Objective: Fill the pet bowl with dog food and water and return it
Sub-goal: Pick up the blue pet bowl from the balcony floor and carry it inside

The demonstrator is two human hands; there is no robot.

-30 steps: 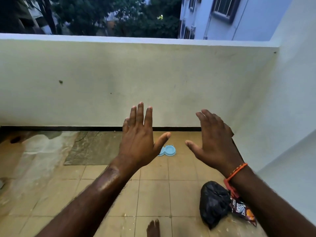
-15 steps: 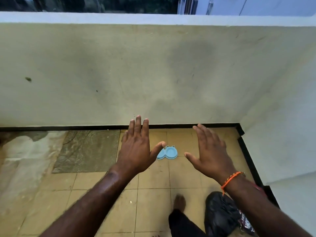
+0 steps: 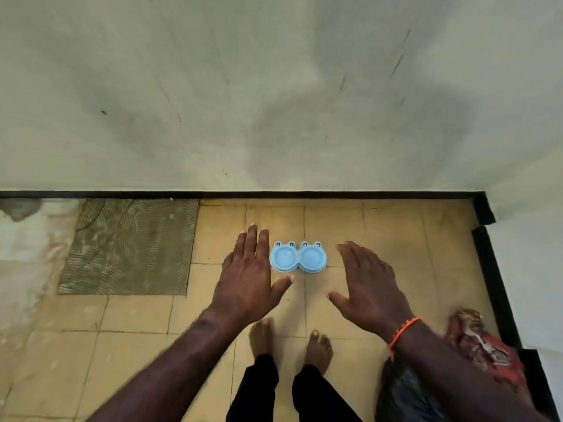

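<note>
Far left of floor (image 3: 137,315): rough untiled patch (image 3: 128,248) against black skirting, no part in task. Next, left hand (image 3: 248,275), palm down, fingers straight and close together, thumb out to the side, holding nothing; fingertips just beside left rim of pet bowl (image 3: 298,257), contact not clear. Bowl: pale blue twin dish w/ frog eyes, flat on tile near back edge of floor, both wells apparently empty. Long axis runs left-right, parallel to wall (image 3: 274,86); eyes point to wall, front edge to bare feet. Right hand (image 3: 370,287) likewise flat, spread, empty, near bowl's right end but apart. Hands flank both ends, prob. lined up for two-handed lift. Floor's right edge: black bag (image 3: 402,391) & red printed pack (image 3: 487,348), poss. the dog food.
</note>
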